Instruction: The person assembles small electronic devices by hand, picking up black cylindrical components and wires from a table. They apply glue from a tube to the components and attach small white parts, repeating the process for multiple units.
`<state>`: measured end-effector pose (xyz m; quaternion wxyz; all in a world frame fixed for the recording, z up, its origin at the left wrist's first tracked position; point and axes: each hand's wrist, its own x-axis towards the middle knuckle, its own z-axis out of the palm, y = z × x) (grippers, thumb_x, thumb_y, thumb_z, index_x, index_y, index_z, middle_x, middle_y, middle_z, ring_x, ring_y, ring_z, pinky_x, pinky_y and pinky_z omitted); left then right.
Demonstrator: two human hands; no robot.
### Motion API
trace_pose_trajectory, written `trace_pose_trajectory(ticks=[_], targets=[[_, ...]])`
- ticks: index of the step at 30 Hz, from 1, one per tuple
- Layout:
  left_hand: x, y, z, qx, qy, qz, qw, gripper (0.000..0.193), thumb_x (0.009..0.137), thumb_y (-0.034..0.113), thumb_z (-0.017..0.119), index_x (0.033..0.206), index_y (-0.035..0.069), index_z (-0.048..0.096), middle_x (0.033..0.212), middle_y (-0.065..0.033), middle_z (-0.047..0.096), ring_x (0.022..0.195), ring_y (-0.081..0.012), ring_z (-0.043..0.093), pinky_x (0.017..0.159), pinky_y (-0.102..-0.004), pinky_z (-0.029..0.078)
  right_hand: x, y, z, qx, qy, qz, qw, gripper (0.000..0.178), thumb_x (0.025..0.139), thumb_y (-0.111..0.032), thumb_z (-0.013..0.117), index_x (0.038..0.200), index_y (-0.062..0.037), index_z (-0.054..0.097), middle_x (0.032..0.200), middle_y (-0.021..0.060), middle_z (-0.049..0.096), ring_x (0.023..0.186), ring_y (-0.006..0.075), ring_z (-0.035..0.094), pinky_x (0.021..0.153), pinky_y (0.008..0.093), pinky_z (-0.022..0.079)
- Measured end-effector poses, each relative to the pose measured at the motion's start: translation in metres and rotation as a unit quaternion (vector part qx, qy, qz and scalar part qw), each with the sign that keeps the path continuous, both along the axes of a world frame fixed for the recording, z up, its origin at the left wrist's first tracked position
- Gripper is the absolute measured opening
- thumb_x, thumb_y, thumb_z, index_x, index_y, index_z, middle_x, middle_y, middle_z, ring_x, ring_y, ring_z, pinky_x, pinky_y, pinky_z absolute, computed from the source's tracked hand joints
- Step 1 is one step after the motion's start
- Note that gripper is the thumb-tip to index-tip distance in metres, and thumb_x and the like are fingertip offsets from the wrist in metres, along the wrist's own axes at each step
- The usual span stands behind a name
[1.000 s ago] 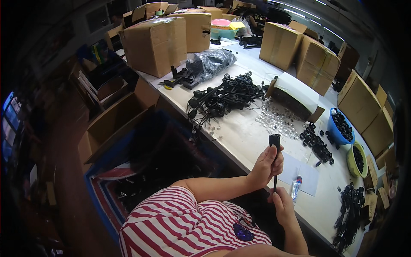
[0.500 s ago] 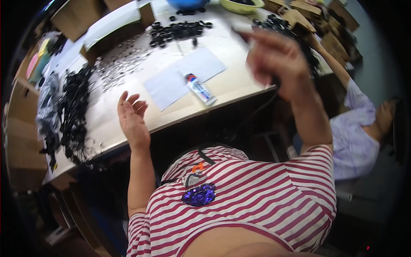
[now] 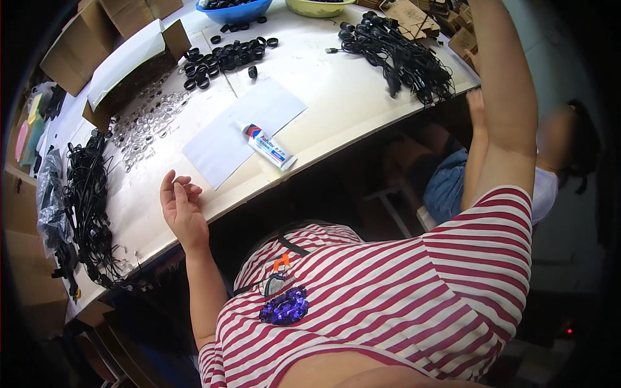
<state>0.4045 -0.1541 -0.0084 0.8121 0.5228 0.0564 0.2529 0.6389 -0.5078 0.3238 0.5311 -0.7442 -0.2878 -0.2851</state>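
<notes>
My left hand (image 3: 184,210) hovers by the table's front edge, palm up and empty, its fingers loosely curled but not gripping. Nearest to it lies a sheet of white paper (image 3: 217,152), and across the paper's right part rests a white, blue and red glue tube (image 3: 268,147). My right forearm (image 3: 508,71) stretches up past the top edge of the picture, so that hand and anything in it are out of sight. Left of that arm sits a tangled pile of black cables (image 3: 404,58), one plug sticking out to the left.
Black rings (image 3: 223,58) lie loose behind the paper, with small clear rings (image 3: 149,123) to their left. More black cables (image 3: 87,200) cover the table's left end. A blue basin (image 3: 236,13) and a yellow basin (image 3: 317,8) stand at the back. A co-worker (image 3: 550,155) sits at right.
My right hand, earlier blurred over the table with a dark cabled thing, has gone out of the top of the picture. The view has shifted; my left hand stays near the edge.
</notes>
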Motion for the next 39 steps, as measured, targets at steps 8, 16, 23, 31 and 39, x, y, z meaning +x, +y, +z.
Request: trace_pose_trajectory(ticks=[8,16,23,31,39], targets=[[0.0,-0.001,0.0,0.02,0.0,-0.02,1.0,0.029,0.091,0.011,0.045,0.118,0.0,0.044,0.094,-0.0061,0.053,0.076,-0.0099,0.05,0.071,-0.0234,0.043,0.077,-0.089,-0.199,-0.372,-0.094,-0.244,0.891,0.028,0.082,-0.017,0.053,0.106,-0.004,0.06,0.076,0.0125,0.062,0.068,0.0219,0.06,0.064,0.0285,0.047],[-0.002,-0.004,0.0,0.07,0.014,-0.003,0.997,0.028,0.09,0.01,0.046,0.116,0.001,0.046,0.092,-0.0048,0.054,0.075,-0.0091,0.049,0.07,-0.0213,0.042,0.05,-0.09,-0.276,-0.453,0.109,-0.336,0.819,0.027,0.083,-0.018,0.049,0.106,-0.0174,0.062,0.1,0.0134,0.059,0.094,0.0314,0.056,0.081,0.0403,0.046],[-0.001,-0.008,0.006,0.078,0.086,0.021,0.993,0.027,0.088,0.013,0.05,0.114,0.003,0.048,0.088,-0.0021,0.056,0.072,-0.0057,0.049,0.056,-0.0169,0.038,0.048,-0.047,-0.264,-0.469,-0.033,-0.28,0.837,0.031,0.082,-0.025,0.055,0.112,-0.0136,0.057,0.109,0.0122,0.057,0.103,0.0288,0.052,0.085,0.0387,0.042],[-0.004,0.027,0.019,0.409,0.041,0.073,0.909,0.019,0.082,0.004,0.056,0.101,0.002,0.057,0.089,-0.0063,0.058,0.076,-0.0119,0.055,0.068,-0.0228,0.045,-0.105,0.191,-0.263,-0.224,0.048,0.261,0.938,0.021,0.077,0.0,0.06,0.097,-0.0038,0.063,0.098,0.012,0.059,0.091,0.0234,0.057,0.079,0.0306,0.045],[-0.048,0.249,0.04,0.647,0.222,0.511,0.52,0.03,0.075,0.015,0.061,0.103,0.006,0.053,0.096,-0.0127,0.054,0.093,-0.0286,0.052,0.082,-0.0389,0.041,-0.19,0.306,-0.272,-0.113,-0.072,0.436,0.89,0.014,0.075,-0.001,0.062,0.088,-0.0052,0.065,0.083,0.011,0.06,0.078,0.0272,0.057,0.068,0.0336,0.046]])
